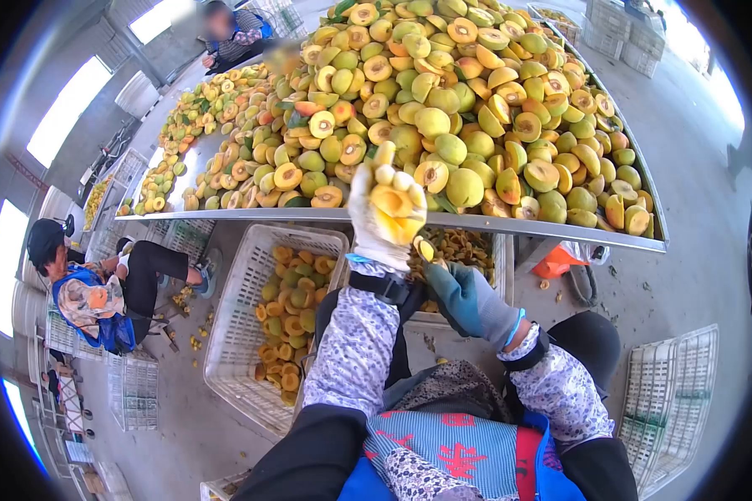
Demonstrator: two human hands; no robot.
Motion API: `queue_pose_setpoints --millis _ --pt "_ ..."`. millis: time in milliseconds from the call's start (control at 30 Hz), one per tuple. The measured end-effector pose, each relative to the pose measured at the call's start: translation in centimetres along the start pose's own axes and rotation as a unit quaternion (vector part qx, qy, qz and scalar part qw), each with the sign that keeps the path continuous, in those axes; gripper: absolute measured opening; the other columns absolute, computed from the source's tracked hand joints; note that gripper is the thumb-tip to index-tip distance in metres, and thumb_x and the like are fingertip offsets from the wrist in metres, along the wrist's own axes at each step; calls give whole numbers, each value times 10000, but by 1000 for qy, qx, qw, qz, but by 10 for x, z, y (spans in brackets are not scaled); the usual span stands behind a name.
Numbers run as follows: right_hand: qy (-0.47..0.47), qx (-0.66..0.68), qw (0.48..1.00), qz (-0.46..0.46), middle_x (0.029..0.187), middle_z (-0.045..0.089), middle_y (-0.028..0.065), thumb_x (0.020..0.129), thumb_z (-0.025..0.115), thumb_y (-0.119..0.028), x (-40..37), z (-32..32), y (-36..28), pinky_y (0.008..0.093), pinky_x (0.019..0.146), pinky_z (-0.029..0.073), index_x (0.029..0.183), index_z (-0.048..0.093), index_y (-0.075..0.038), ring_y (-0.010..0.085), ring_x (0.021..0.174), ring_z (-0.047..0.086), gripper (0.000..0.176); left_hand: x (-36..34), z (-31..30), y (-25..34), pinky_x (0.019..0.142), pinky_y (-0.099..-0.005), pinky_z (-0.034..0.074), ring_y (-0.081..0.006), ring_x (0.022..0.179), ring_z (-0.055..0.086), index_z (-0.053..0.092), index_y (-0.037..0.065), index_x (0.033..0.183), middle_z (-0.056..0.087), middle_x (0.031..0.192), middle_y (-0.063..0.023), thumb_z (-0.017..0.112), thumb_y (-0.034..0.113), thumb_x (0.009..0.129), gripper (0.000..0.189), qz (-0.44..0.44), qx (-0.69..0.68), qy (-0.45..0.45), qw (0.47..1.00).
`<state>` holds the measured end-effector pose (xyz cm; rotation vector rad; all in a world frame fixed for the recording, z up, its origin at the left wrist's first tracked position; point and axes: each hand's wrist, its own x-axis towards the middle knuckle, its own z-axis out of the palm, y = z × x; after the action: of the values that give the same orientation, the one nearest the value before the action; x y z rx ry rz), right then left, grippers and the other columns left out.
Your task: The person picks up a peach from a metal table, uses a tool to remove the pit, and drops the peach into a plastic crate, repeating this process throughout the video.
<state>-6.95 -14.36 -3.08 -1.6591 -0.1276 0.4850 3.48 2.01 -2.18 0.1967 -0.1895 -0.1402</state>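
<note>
My left hand (pixel 386 213), in a whitish glove, is raised at the table's front edge with its palm up. It holds a halved yellow fruit (pixel 393 203). Just to its right, my right hand (pixel 468 301), in a blue and grey glove, is closed around something I cannot make out, with a small yellow piece (pixel 424 249) at its fingertips. Behind both hands a large heap of halved and whole yellow-green fruit (pixel 451 108) covers the metal table (pixel 476 224). Beneath them, a crate (pixel 503 267) of cut yellow pieces is partly hidden.
A white crate (pixel 226 334) of fruit halves stands at the lower left. Another white crate (pixel 673 401) is at the right. One person (pixel 100 292) sits at the left, another (pixel 234 37) behind the table. An orange-red bag (pixel 553 261) lies beneath the table.
</note>
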Motion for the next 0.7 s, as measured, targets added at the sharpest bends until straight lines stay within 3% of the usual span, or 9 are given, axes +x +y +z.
queue_pose_setpoints --millis 33,67,233,333,367,433,500,567,700 --pt "40 -49 998 -27 657 536 -33 1054 508 -453 7 -1 20 262 505 412 939 641 -59 78 553 488 432 1 9 8 750 -352 560 -153 784 642 624 82 1309 674 841 58 499 411 1054 434 15 33 21 999" --pt "97 -82 988 -90 672 641 162 1018 576 -410 24 -4 52 465 628 513 899 634 26 306 637 663 456 0 19 14 750 -354 560 -157 787 644 634 76 1294 678 846 47 502 411 1053 433 35 71 32 996" --pt "177 -188 953 -157 793 660 286 973 650 -289 25 -19 33 514 651 502 876 636 3 479 774 648 308 -40 38 95 770 -366 604 -178 867 698 631 60 1321 739 994 -17 591 409 1014 466 175 292 89 936" --pt "180 -223 942 -175 791 663 277 975 646 -281 19 -17 19 524 646 498 883 626 -3 471 764 651 293 -73 32 161 728 -303 582 -151 824 694 682 60 1248 740 1015 -45 595 403 1012 426 171 517 286 788" --pt "171 -219 942 -188 790 663 275 975 645 -278 15 -15 14 528 645 497 892 622 -6 472 763 650 285 -79 27 176 747 -311 570 -190 832 712 704 45 1211 754 1025 -89 642 371 966 412 141 622 343 689" --pt "159 -225 940 -203 787 663 272 974 643 -273 16 -11 9 532 642 497 914 613 -11 472 760 649 270 -90 22 180 817 -368 549 -262 892 724 718 0 1139 757 997 -174 647 330 905 411 143 858 370 327" --pt "148 -241 937 -207 779 661 269 972 643 -272 19 -4 7 534 640 498 940 603 -17 473 756 647 260 -83 17 168 873 -372 530 -309 929 717 704 -29 1133 743 997 -202 663 352 880 459 245 867 316 299" --pt "148 -264 930 -207 773 663 263 967 647 -287 19 -1 5 544 642 498 952 597 -25 467 755 652 267 -59 16 154 918 -408 524 -347 1006 700 714 -16 1132 730 1065 -223 643 372 880 468 205 883 298 299" --pt "144 -292 924 -201 783 673 259 961 647 -307 21 0 0 550 650 501 950 619 -29 459 761 661 280 -8 11 121 927 -455 502 -366 1018 682 693 24 992 728 997 -211 635 436 831 446 28 958 243 152"
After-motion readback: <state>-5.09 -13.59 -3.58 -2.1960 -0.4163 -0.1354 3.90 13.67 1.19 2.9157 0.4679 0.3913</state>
